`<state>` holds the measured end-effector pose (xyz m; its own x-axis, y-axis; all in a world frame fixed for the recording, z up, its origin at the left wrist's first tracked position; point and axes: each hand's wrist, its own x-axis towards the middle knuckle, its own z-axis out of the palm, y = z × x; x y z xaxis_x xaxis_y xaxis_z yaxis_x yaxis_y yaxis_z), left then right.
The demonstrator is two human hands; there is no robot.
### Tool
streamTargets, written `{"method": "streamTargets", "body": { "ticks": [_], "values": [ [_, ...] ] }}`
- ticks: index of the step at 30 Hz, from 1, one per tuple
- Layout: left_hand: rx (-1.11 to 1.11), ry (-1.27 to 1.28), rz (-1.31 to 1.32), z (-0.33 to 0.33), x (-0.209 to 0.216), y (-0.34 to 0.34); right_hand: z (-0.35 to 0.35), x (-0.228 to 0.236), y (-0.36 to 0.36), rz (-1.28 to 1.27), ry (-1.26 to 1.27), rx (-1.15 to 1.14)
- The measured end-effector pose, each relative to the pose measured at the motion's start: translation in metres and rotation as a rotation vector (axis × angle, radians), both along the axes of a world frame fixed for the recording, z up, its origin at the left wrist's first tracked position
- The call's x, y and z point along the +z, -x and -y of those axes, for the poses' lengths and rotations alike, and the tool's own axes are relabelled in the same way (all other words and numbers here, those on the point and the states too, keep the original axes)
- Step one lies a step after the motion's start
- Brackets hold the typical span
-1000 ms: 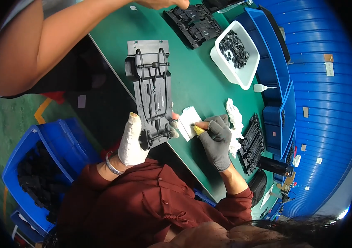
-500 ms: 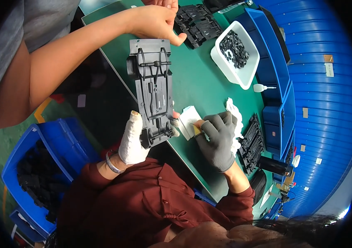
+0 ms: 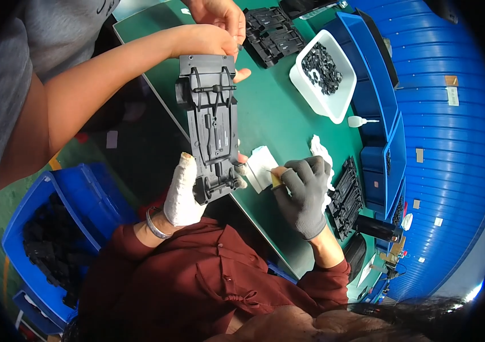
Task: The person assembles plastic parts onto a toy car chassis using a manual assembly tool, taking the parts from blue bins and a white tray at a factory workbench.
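Observation:
My left hand (image 3: 182, 196), in a white glove with a bare thumb tip, grips the near end of a black plastic toy-car chassis (image 3: 211, 134). The chassis is tilted up, its axle and shaft details facing me. My right hand (image 3: 304, 199), in a grey glove with a bare fingertip, pinches a small yellow piece (image 3: 276, 178); its exact kind is too small to tell. Just left of that hand lies a white pad (image 3: 262, 163) on the green table (image 3: 276, 128). A crumpled white cloth (image 3: 322, 149) is partly hidden behind the right hand.
A co-worker's hands (image 3: 214, 40) are beyond the chassis. More black chassis (image 3: 272, 34) lie at the back, and another (image 3: 346, 196) at the right. A white tub (image 3: 339, 105) holds small black parts. Blue bins (image 3: 376, 108) line the far edge; a blue crate (image 3: 97, 196) stands at lower left.
My right hand has shifted slightly right, with the yellow piece moving away from the pad. The co-worker's hands have moved and now show more. My left hand and the chassis have hardly moved.

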<state>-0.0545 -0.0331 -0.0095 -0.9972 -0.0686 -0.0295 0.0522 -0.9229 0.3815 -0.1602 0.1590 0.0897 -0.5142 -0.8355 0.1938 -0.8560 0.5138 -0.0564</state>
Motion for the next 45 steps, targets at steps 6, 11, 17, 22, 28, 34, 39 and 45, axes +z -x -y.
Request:
{"method": "streamTargets", "body": {
  "ticks": [6,11,17,22,28,34,39,45],
  "values": [
    [0.01,-0.003,-0.018,-0.002,-0.001,-0.005,-0.005,-0.005,0.0,-0.134,-0.021,-0.027],
    [0.029,-0.05,-0.019,-0.003,-0.007,-0.01,-0.009,-0.015,0.002,-0.233,-0.003,-0.032],
    [0.058,-0.039,-0.035,-0.005,-0.012,-0.015,-0.013,-0.021,0.001,-0.214,-0.014,-0.027],
    [0.049,0.0,-0.021,-0.006,-0.01,-0.027,-0.017,-0.014,0.0,-0.099,0.081,-0.025],
    [0.026,0.029,0.077,-0.01,-0.007,-0.03,-0.017,-0.012,0.02,0.276,0.151,-0.198],
    [-0.124,0.031,-0.049,-0.003,-0.017,-0.03,-0.009,-0.018,0.04,0.369,0.079,-0.198],
    [-0.101,0.131,0.108,-0.004,-0.01,-0.033,-0.004,-0.014,0.043,0.395,0.164,-0.227],
    [-0.191,0.077,0.022,0.003,-0.016,-0.032,-0.008,-0.022,0.047,0.37,0.134,-0.211]
  ]
}}
